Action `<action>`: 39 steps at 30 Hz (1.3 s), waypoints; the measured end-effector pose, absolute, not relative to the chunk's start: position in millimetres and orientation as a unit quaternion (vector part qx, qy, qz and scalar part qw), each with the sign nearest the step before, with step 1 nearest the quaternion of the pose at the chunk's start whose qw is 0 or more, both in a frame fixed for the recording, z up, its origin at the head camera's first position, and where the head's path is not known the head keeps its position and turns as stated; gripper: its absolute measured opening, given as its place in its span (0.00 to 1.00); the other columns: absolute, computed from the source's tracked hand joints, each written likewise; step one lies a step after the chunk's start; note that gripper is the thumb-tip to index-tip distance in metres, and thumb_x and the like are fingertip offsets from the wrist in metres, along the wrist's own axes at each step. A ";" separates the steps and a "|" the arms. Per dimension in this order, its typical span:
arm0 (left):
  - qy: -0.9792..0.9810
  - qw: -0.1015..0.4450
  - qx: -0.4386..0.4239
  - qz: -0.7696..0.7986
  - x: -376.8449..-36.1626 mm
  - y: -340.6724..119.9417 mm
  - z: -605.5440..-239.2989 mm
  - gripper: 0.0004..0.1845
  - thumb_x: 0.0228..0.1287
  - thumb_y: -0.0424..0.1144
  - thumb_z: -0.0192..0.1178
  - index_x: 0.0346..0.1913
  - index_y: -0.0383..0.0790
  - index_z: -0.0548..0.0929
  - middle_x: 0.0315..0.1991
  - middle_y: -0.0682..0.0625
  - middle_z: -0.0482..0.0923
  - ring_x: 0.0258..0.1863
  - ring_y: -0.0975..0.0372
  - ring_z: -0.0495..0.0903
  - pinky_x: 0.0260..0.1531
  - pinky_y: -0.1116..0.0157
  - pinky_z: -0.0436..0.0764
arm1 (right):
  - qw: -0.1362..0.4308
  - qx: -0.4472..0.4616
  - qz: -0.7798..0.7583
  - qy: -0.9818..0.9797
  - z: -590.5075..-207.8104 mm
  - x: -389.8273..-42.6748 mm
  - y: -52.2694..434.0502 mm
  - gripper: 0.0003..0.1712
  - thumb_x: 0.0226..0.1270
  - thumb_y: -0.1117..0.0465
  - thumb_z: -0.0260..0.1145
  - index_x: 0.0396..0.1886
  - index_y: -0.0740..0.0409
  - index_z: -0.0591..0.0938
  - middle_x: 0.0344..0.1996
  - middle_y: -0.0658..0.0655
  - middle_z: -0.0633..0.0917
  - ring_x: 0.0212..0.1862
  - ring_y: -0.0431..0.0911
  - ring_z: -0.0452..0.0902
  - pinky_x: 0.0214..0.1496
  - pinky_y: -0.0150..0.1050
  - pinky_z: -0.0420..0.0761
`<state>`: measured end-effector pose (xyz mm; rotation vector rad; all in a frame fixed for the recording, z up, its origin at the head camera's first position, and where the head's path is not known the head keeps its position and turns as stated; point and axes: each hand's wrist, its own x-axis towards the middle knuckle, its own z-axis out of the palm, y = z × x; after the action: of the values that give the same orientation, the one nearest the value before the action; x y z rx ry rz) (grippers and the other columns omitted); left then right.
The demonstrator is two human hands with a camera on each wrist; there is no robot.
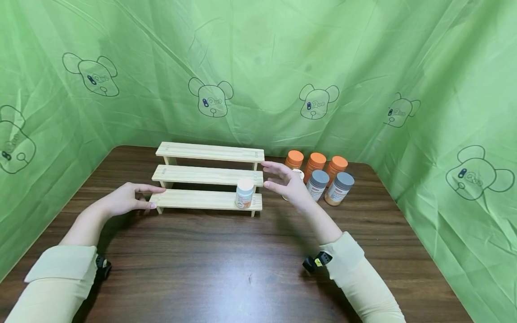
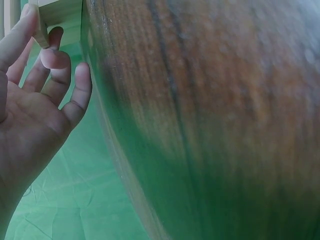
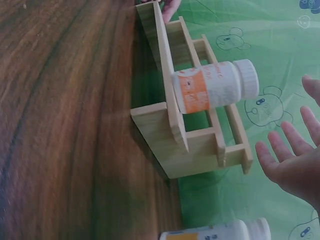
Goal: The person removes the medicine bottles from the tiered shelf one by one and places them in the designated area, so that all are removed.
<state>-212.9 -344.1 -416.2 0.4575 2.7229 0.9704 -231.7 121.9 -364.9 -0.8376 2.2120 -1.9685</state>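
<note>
While one white-capped pill bottle stands on the pale three-step wooden rack's lowest step, my left hand touches its left end, my right hand hovers spread beside it — six bottles wait right of it on the counter.

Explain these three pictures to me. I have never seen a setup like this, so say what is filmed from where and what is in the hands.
A person works with two bare hands, wearing three cameras. The wide picture comes from the head; the other two come from the wrists, so they look tilted.

On the brown table stands a three-step wooden rack. A white-capped bottle stands on its lowest step. To the right stand more bottles: three with orange caps, two with grey caps.

The left hand touches the rack's left end. The right hand hovers open by the right end. Neither holds anything.
</note>
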 end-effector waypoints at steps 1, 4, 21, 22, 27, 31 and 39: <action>0.925 0.106 0.155 0.330 -212.9 -343.8 -416.2 0.30 0.55 0.50 0.67 0.62 0.50 0.76 0.23 0.51 0.82 0.23 0.60 0.76 0.32 0.67 0.71 | 0.034 -0.271 -0.641 0.718 -366.6 -232.5 120.4 0.30 0.60 0.72 0.64 0.64 0.60 0.71 0.61 0.59 0.74 0.65 0.58 0.65 0.64 0.58 0.63; 0.925 0.105 0.157 0.330 -212.9 -343.8 -416.0 0.29 0.55 0.50 0.67 0.61 0.49 0.76 0.24 0.51 0.82 0.23 0.60 0.76 0.31 0.68 0.71 | 0.042 -0.267 -0.643 0.716 -370.7 -233.6 115.7 0.30 0.60 0.74 0.63 0.64 0.62 0.71 0.61 0.61 0.74 0.65 0.58 0.64 0.64 0.58 0.63; 0.925 0.103 0.159 0.330 -213.1 -343.7 -417.2 0.29 0.55 0.51 0.67 0.61 0.50 0.76 0.23 0.52 0.82 0.23 0.61 0.75 0.30 0.67 0.70 | 0.095 -0.231 -0.669 0.700 -386.7 -229.6 90.0 0.26 0.61 0.70 0.65 0.60 0.67 0.72 0.63 0.62 0.73 0.62 0.58 0.68 0.60 0.44 0.71; 0.924 0.104 0.159 0.332 -213.1 -343.8 -417.0 0.29 0.55 0.50 0.67 0.61 0.50 0.76 0.24 0.52 0.82 0.24 0.61 0.75 0.30 0.67 0.70 | 0.096 -0.230 -0.669 0.701 -389.7 -231.3 89.5 0.26 0.61 0.70 0.65 0.60 0.66 0.73 0.62 0.61 0.73 0.62 0.58 0.69 0.60 0.43 0.71; 0.916 0.112 0.153 0.352 -213.7 -344.0 -417.5 0.29 0.55 0.49 0.67 0.61 0.49 0.76 0.23 0.49 0.82 0.23 0.59 0.76 0.27 0.67 0.71 | 0.107 -0.226 -0.668 0.701 -401.9 -237.4 88.2 0.24 0.61 0.67 0.67 0.58 0.60 0.76 0.58 0.57 0.77 0.58 0.57 0.72 0.59 0.43 0.72; 0.913 0.116 0.148 0.361 -213.6 -343.8 -417.7 0.29 0.55 0.48 0.68 0.61 0.50 0.76 0.23 0.47 0.82 0.23 0.58 0.76 0.26 0.66 0.71 | 0.106 -0.226 -0.653 0.715 -402.9 -237.9 88.4 0.24 0.60 0.66 0.67 0.58 0.58 0.76 0.55 0.56 0.79 0.58 0.56 0.74 0.59 0.43 0.72; 0.913 0.116 0.151 0.361 -213.0 -343.5 -416.7 0.30 0.55 0.48 0.68 0.62 0.49 0.76 0.23 0.47 0.81 0.23 0.58 0.76 0.26 0.66 0.71 | 0.097 -0.247 -0.629 0.731 -389.7 -232.4 86.2 0.26 0.58 0.71 0.68 0.57 0.65 0.75 0.54 0.64 0.79 0.54 0.54 0.76 0.55 0.44 0.76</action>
<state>-213.0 -343.5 -416.7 0.4426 2.6740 1.0565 -232.4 86.2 -389.7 -0.7321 2.1631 -1.8628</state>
